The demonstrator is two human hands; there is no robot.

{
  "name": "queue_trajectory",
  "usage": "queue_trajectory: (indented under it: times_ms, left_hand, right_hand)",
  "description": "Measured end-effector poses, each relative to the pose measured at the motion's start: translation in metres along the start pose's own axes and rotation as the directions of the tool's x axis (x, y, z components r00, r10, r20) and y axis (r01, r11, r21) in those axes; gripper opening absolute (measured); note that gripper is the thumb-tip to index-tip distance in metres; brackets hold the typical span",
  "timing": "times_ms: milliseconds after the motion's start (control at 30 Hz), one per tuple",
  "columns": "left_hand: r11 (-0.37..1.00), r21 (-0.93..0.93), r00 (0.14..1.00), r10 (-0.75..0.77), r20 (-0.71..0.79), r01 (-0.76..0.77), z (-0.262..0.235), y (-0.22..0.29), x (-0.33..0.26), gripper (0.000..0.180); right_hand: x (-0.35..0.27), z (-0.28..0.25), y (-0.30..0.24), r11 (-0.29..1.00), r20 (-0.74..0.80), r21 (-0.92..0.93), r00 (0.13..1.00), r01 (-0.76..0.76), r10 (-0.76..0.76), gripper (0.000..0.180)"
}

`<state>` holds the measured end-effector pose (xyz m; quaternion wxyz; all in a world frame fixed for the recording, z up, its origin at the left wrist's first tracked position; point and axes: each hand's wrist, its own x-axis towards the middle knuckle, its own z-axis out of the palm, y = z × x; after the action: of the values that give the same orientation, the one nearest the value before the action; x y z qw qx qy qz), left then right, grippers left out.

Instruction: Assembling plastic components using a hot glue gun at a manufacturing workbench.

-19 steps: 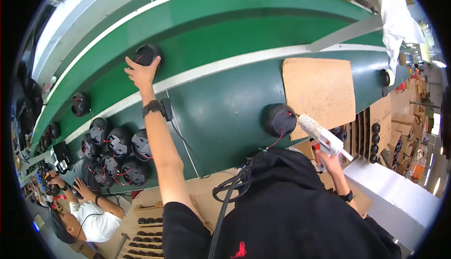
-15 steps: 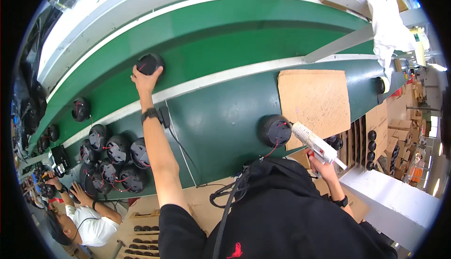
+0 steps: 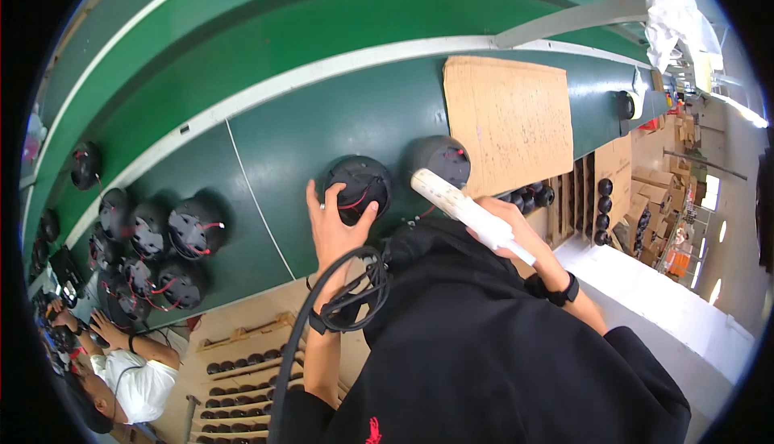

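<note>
My left hand point(image 3: 337, 226) has its fingers curled round the rim of a round black housing point(image 3: 364, 176) with red wires, on the dark green bench in front of me. Just right of it, a second black housing point(image 3: 442, 158) sits by the edge of a cardboard sheet point(image 3: 512, 126). My right hand point(image 3: 514, 230) is closed on a white glue gun point(image 3: 461, 205), its handle mostly hidden by the gun and fingers. The gun's front end points left, over the second housing's lower edge.
Several wired black housings point(image 3: 149, 230) cluster on the bench at left. Beyond a pale rail point(image 3: 322, 61) runs a brighter green belt point(image 3: 322, 9). A co-worker in a white shirt point(image 3: 141, 379) is at lower left. A tape roll point(image 3: 631, 105) lies at right.
My left hand has brought a black housing from the far green belt back to the bench, beside the second one. The glue gun in my right hand has moved over that housing. The view has shifted.
</note>
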<state>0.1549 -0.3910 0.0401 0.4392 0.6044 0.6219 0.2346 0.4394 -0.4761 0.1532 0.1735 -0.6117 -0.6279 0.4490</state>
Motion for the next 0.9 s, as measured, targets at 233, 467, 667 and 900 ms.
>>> queue_trajectory:
  times_ms: [233,467,667,900]
  left_hand:
    - [0.846,0.151,0.858,0.489,0.157,-0.511,-0.037,-0.014,0.021,0.016]
    - [0.835,-0.115,0.71,0.523,0.473,-0.538,-0.033,-0.007,0.051,0.014]
    - [0.919,-0.328,0.823,0.354,0.443,-0.219,-0.013,0.014,0.083,0.014]
    - [0.918,-0.393,0.82,0.186,0.541,0.051,-0.001,0.02,0.098,0.013]
  right_hand:
    - [0.031,0.022,-0.016,0.959,0.078,-0.171,0.974,0.224,-0.213,0.038]
    - [0.022,0.04,-0.017,0.975,0.128,-0.188,0.987,0.121,-0.097,0.036]
    - [0.021,0.052,-0.017,0.967,0.136,-0.249,0.99,0.061,-0.028,0.033]
    - [0.024,0.061,-0.023,0.924,0.091,-0.375,0.995,0.079,-0.048,0.037]
